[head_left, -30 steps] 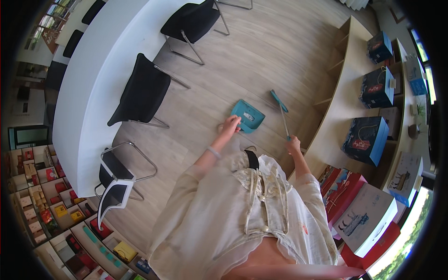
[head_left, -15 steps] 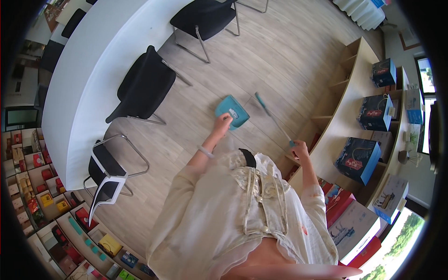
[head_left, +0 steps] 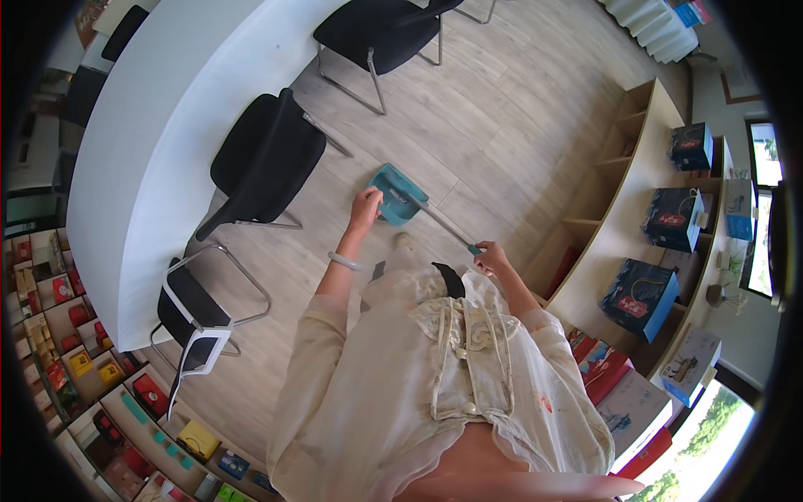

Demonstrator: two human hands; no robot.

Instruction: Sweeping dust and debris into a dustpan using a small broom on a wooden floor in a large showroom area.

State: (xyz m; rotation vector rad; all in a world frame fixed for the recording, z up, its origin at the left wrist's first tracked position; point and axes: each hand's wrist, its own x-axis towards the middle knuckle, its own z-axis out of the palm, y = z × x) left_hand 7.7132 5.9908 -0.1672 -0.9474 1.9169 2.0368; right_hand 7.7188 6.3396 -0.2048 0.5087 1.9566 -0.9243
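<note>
My left hand (head_left: 366,207) is closed at the near left side of a teal dustpan (head_left: 400,215), its fingers wrapped as if round the pan's handle, which the hand hides. A pale bangle circles that wrist. In my right hand (head_left: 493,257) is the teal grip of a broom (head_left: 447,227) with a thin grey stick. The stick slants away to the left, and its teal end overlaps the dustpan's right edge. Whether the bristles touch the pan or the floor I cannot tell. Any dirt is too small to make out.
Black chairs (head_left: 272,159) with metal legs stand along a curved white counter (head_left: 142,192) at left. On the right runs a low wooden shelf (head_left: 615,217) bearing dark blue gift boxes (head_left: 640,299). Shelves with colourful packages (head_left: 150,393) fill the lower left. Wooden floor (head_left: 502,125) lies between.
The broom has swung left, from beside the dustpan to over its right edge, with my right hand moving left. My left hand and the dustpan have shifted slightly left.
</note>
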